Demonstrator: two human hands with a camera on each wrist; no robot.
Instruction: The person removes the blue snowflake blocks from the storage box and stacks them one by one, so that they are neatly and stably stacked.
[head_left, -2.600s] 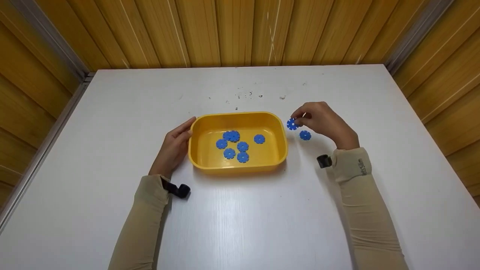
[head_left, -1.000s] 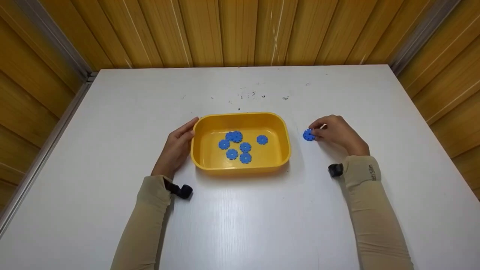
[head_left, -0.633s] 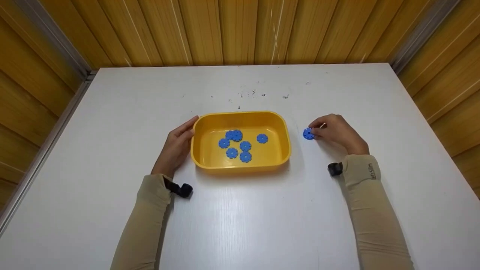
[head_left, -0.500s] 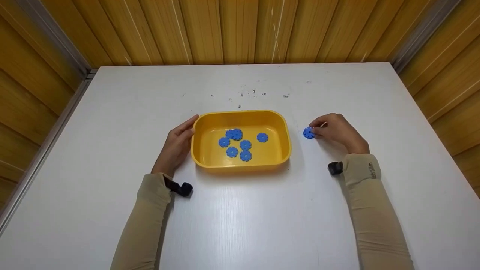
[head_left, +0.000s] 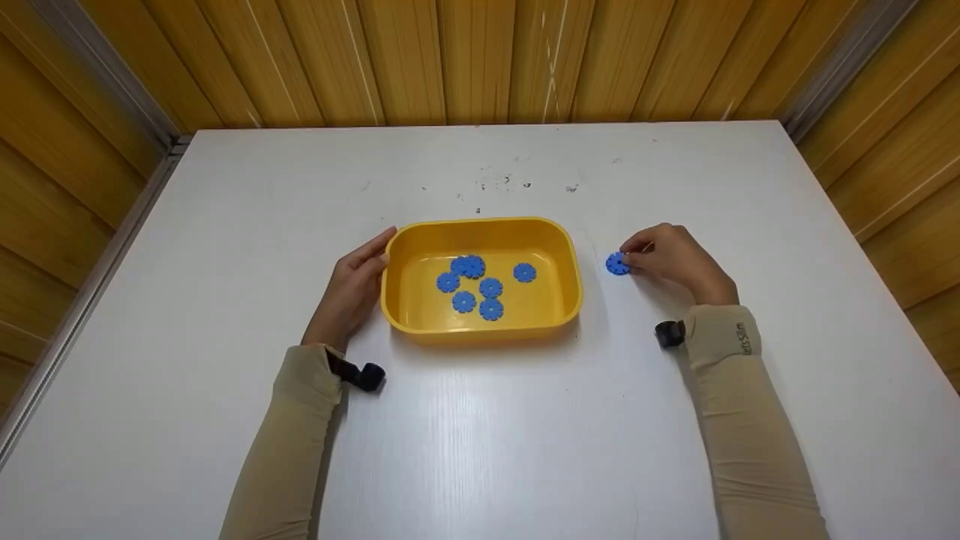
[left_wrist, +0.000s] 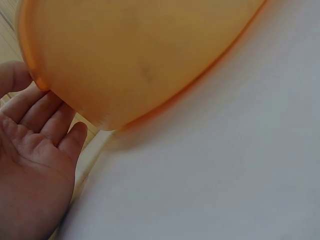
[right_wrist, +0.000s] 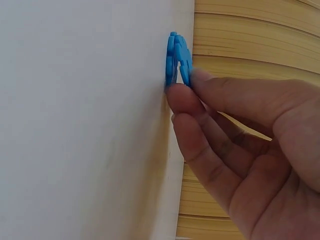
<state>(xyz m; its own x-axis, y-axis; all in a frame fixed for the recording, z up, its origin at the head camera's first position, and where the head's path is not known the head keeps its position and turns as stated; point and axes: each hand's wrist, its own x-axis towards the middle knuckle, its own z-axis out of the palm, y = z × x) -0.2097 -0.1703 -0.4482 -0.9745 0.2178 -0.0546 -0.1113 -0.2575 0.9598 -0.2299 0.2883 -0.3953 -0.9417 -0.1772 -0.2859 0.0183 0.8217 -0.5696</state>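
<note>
A yellow plastic basin (head_left: 480,335) stands mid-table with several blue notched plastic discs (head_left: 490,309) lying in it. My left hand (head_left: 349,289) holds the basin's left end. In the left wrist view its fingers (left_wrist: 55,117) lie against the outer wall (left_wrist: 145,55) and the thumb is at the rim. To the right of the basin, my right hand (head_left: 671,259) pinches a blue notched disc (head_left: 616,263) between thumb and fingers. The right wrist view shows this disc (right_wrist: 183,57) tilted against a second disc (right_wrist: 171,57) that lies against the tabletop.
The white table (head_left: 480,435) has small dark marks (head_left: 506,181) behind the basin. Yellow wood-look panels (head_left: 480,60) rise beyond its back edge. A black wrist camera (head_left: 367,376) sits on the left wrist and another camera (head_left: 669,334) on the right.
From near the basin's rim, my right hand has moved right and toward me, bringing its disc onto the one on the table. The left hand stays at the basin. Little differs over the last second.
</note>
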